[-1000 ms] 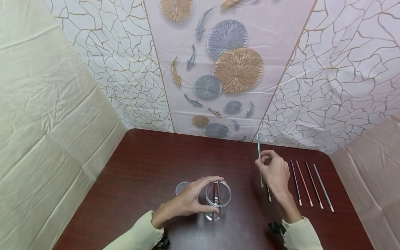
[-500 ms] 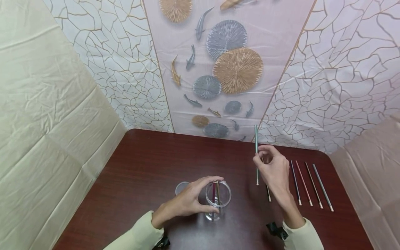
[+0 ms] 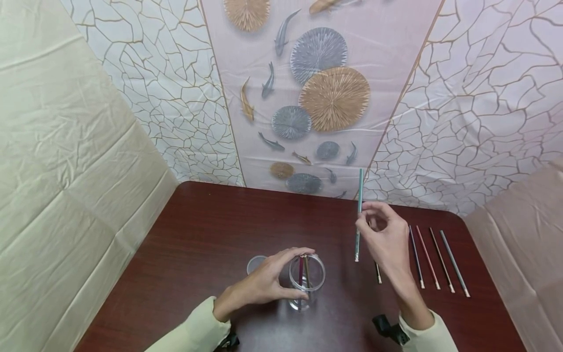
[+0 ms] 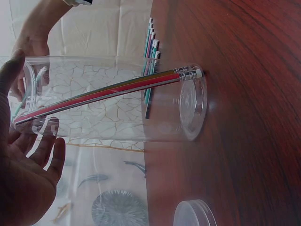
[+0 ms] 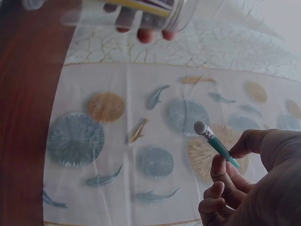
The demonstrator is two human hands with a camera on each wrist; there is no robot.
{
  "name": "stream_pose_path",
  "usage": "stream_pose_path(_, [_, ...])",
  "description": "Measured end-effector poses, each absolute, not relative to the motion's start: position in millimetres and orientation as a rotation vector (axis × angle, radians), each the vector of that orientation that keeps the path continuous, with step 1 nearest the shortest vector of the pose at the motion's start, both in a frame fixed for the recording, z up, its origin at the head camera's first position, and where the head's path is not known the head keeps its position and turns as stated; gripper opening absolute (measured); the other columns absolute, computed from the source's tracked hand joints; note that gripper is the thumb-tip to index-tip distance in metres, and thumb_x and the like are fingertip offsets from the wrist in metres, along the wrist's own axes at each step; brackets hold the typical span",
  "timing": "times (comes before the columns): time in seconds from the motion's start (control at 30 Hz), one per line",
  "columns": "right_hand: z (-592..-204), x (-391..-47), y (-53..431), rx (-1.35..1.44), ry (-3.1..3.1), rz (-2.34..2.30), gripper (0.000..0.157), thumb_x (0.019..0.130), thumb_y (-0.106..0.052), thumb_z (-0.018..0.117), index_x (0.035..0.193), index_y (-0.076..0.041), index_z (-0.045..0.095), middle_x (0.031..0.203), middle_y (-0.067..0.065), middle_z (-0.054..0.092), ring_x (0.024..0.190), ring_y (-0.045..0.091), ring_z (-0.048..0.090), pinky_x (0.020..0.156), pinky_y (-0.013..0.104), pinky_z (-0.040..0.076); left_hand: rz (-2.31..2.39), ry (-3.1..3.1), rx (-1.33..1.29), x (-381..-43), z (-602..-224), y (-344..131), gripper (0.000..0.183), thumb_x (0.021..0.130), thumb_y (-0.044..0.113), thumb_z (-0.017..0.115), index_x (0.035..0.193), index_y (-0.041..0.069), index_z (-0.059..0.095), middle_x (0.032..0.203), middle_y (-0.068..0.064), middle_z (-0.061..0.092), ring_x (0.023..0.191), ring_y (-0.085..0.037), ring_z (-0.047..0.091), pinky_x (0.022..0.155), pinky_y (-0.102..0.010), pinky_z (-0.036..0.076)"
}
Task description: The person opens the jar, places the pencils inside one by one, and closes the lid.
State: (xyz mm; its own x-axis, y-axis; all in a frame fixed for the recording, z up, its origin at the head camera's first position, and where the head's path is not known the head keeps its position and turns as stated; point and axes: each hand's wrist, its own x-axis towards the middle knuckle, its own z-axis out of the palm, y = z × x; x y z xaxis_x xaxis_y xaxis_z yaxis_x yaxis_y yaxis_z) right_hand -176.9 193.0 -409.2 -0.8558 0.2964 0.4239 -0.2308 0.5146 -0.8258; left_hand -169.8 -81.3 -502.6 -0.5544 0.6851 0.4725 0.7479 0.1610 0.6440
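Observation:
My left hand (image 3: 264,281) grips a clear plastic jar (image 4: 108,125) near its open rim, with fingers and thumb on opposite sides. The jar stands upright on the table. Inside it lean a red pencil (image 4: 131,87) and a darker, yellowish one, their eraser ends at the bottom. To the right, my right hand (image 3: 389,239) pinches a teal pencil (image 3: 360,188) between thumb and fingertips, raised above the table. Its white eraser (image 5: 201,127) points down, toward the table's near side. In the right wrist view the teal pencil's far part is hidden by the fingers.
Several pencils lie in a row at the right, among them a red one (image 3: 428,257) and a blue-grey one (image 3: 455,264). Another dark pencil (image 3: 377,271) lies beneath my right hand. A round clear lid (image 4: 193,214) lies left of the jar. Patterned cloth (image 3: 334,98) hangs behind the table.
My right hand has lifted the teal pencil and moved it slightly left, turning it a little. The left hand and the jar have stayed in place.

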Motion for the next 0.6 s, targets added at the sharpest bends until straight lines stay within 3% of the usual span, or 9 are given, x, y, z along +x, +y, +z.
stream_pose_path(0.3, [-399.5, -166.5, 181.9, 0.008, -2.160, 1.582, 0.023, 0.089, 0.007, 0.071, 0.108, -0.005, 0.076, 0.079, -0.008, 0.069, 0.068, 0.006, 0.053, 0.057, 0.015, 0.041, -1.370, -2.355, -1.432, -170.1, -503.9, -81.6, 0.091, 0.083, 0.028, 0.095, 0.158, 0.015, 0.045, 0.151, 0.000, 0.058, 0.137, -0.018, 0.058, 0.114, -0.039, 0.047])
stream_pose_path(0.6, [-393.2, -159.4, 172.3, 0.047, -2.153, 1.681, 0.019, 0.092, 0.007, 0.070, 0.108, -0.002, 0.073, 0.084, -0.003, 0.073, 0.073, 0.008, 0.061, 0.061, 0.016, 0.047, -1.367, -2.331, -1.446, -170.1, -503.2, -81.4, 0.091, 0.083, 0.025, 0.095, 0.157, 0.013, 0.045, 0.151, -0.002, 0.058, 0.137, -0.017, 0.057, 0.114, -0.038, 0.047])
